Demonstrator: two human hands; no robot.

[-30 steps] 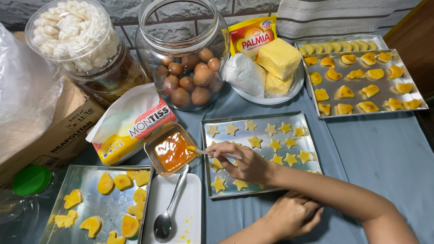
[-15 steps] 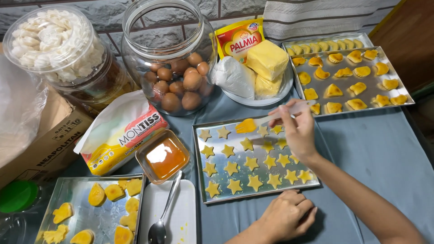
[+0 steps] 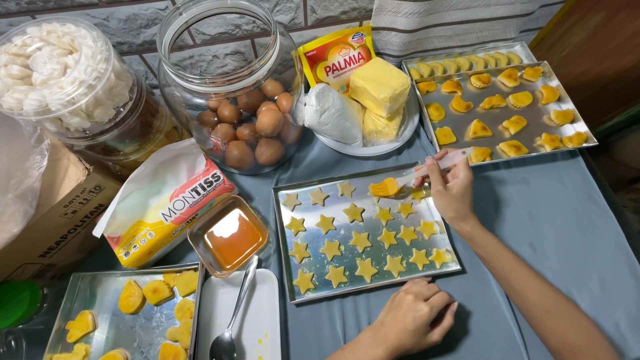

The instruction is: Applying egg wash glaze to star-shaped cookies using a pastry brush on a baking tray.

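- Pastry brush (image 3: 400, 183) with yellow-orange bristles lies over the far edge of the middle baking tray (image 3: 283, 248), bristles pointing toward 9 o'clock, its pale handle pinched in the fingers (image 3: 433, 168) of the right hand (image 3: 451, 190).
- Left hand (image 3: 410, 319) rests on the tabletop (image 3: 547, 220) at the tray's 6 o'clock edge, fingers loosely curled and close together, holding nothing.
- That tray carries rows of small star-shaped cookies (image 3: 363, 240), pale yellow and flat.
- Small glass dish (image 3: 228, 236) of orange egg wash sits at the tray's 9 o'clock side.
- At 7 o'clock a white rectangular plate (image 3: 257, 313) holds a metal spoon (image 3: 232, 320); beside it another tray (image 3: 100, 293) holds glazed yellow cookies (image 3: 157, 292).
- At 1 o'clock a third tray (image 3: 580, 123) holds folded, glazed pastries (image 3: 497, 101).
- White plate (image 3: 363, 148) at 12 o'clock bears blocks of yellow margarine (image 3: 379, 87), a tied white bag (image 3: 332, 113) and a yellow packet (image 3: 330, 60).
- Large glass jar (image 3: 200, 53) at 11 o'clock holds brown eggs (image 3: 257, 123); a lidded clear tub (image 3: 63, 80) farther toward 10 o'clock holds white crackers.
- Tissue pack (image 3: 167, 200) and cardboard box (image 3: 47, 220) lie at 9 o'clock.
- Tabletop is covered with grey-blue cloth; a grey stone-tile wall (image 3: 127, 20) stands behind.
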